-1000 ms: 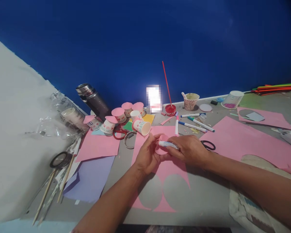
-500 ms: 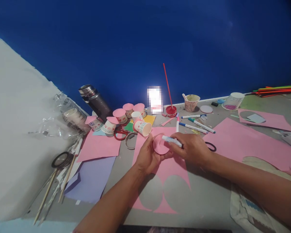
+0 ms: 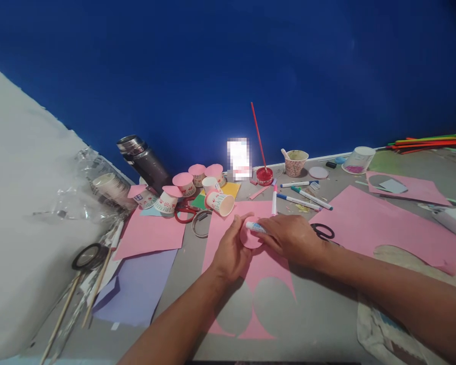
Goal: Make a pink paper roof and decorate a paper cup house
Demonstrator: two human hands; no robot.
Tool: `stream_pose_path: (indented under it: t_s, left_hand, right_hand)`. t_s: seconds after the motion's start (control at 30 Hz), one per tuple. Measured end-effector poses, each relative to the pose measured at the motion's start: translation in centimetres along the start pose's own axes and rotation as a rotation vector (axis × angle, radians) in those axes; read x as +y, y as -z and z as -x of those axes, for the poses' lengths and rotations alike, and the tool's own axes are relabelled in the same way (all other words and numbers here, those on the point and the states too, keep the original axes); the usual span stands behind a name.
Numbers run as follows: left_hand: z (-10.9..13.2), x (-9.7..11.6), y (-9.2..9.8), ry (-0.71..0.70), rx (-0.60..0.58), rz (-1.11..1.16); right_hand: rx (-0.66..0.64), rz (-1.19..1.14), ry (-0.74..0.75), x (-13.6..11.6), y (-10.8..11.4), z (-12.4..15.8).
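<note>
A small pink paper circle (image 3: 250,241) rests in my left hand (image 3: 231,248), thumb at its near-left edge and fingers curled beneath it. My right hand (image 3: 294,238) grips a white glue stick (image 3: 256,227) with blue print, its end against the paper. Both are held above a pink sheet (image 3: 268,268) with round cut-outs. Just beyond, a printed paper cup (image 3: 221,202) lies on its side. Several upright cups with pink paper tops stand to the left, one a cup (image 3: 167,203) near red-handled scissors (image 3: 185,212).
A dark flask (image 3: 146,165) leans at the back left beside bagged cups (image 3: 112,187). Felt pens (image 3: 311,197), a red pot (image 3: 265,176) with a red stick and a patterned cup (image 3: 296,165) sit at the back. Black-handled scissors (image 3: 323,231) lie right, by another pink sheet (image 3: 387,228).
The glue stick has moved left across the pink circle, and my right hand now covers more of it. The whole view has shifted slightly.
</note>
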State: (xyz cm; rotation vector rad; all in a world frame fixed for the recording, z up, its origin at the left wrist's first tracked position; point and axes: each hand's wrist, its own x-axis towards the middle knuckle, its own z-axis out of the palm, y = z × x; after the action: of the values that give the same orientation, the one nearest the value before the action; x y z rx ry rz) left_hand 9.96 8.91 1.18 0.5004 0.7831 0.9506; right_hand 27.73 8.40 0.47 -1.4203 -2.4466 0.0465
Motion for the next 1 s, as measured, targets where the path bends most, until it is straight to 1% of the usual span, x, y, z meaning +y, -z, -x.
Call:
stream_pose_path:
  t_s: [0.1,0.17,0.2,0.23,0.33,0.4,0.47,0.53,0.6,0.67,0.73,0.83,0.87,1.0]
  left_hand:
    - [-0.1,0.4,-0.2,0.002,0.091,0.026]
    - [-0.2,0.5,-0.2,0.008,0.120,0.060]
    - [-0.3,0.5,-0.1,0.017,0.107,0.076]
    - [-0.3,0.5,0.0,0.033,0.070,0.087]
    - [-0.4,0.4,0.3,0.096,-0.042,0.130]
    - [-0.6,0.4,0.6,0.130,-0.108,0.145]
    - [-0.7,0.5,1.0,0.163,-0.140,0.150]
    - [-0.8,0.5,1.2,0.186,-0.135,0.140]
    - [-0.9,0.6,1.2,0.180,-0.119,0.129]
    - [-0.9,0.7,1.0,0.171,-0.106,0.130]
    - [-0.9,0.7,0.9,0.166,-0.096,0.151]
    - [-1.0,0.7,0.9,0.158,-0.104,0.191]
    - [-1.0,0.7,1.1,0.164,-0.121,0.195]
    - [-1.2,0.5,1.7,0.200,-0.237,0.160]
  right_hand:
    - [-0.040,-0.077,-0.025,-0.2,0.2,-0.1]
    - [-0.057,-0.222,-0.065,-0.3,0.5,-0.1]
    - [-0.060,-0.313,-0.101,-0.5,0.7,-0.1]
    - [-0.065,-0.394,-0.143,-0.6,0.9,-0.2]
    - [-0.056,-0.495,-0.230,-0.8,1.2,-0.3]
    - [-0.026,-0.589,-0.270,-0.5,1.2,-0.6]
    - [0.022,-0.729,-0.291,0.4,1.3,-1.1]
    - [0.083,-0.856,-0.297,1.9,1.7,-1.6]
    - [0.153,-0.929,-0.300,3.6,2.3,-2.0]
    - [0.179,-0.966,-0.289,4.7,2.9,-2.1]
    - [0.165,-0.976,-0.265,5.1,3.1,-1.9]
    - [0.132,-0.921,-0.200,4.3,2.4,-1.3]
    - [0.140,-0.849,-0.149,4.0,2.1,-1.0]
    - [0.189,-0.384,0.137,3.5,0.5,-0.5]
